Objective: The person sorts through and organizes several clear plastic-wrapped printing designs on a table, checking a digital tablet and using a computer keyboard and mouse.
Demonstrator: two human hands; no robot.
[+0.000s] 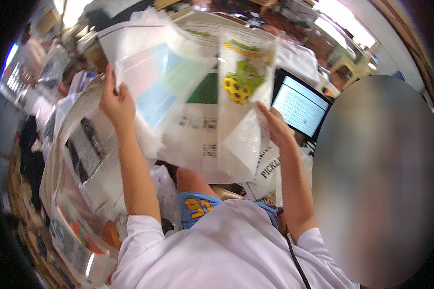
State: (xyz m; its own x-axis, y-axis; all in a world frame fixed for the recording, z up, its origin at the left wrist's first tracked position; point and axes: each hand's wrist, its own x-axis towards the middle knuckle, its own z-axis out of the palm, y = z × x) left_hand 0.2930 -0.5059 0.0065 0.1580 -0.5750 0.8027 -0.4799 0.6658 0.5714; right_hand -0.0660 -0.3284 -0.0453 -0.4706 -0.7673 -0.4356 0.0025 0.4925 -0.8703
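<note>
Held up in front of me is a large, whitish, translucent printed film sheet. Pale pink, blue and green panels show on its left part, and a green figure with a yellow, dark-spotted ball is printed on its right part. My left hand is closed on the sheet's left edge, the fingers pinched together. At the right edge, my right hand grips the film between thumb and fingers. The lower right corner of the film curls over beside that hand. Some fingertips are hidden by the film.
A tablet with a lit screen stands right of the sheet. White cloth lies behind it. Clear plastic wrapping and bags crowd my left side. Printed white material lies below my right hand. A blurred oval covers the far right.
</note>
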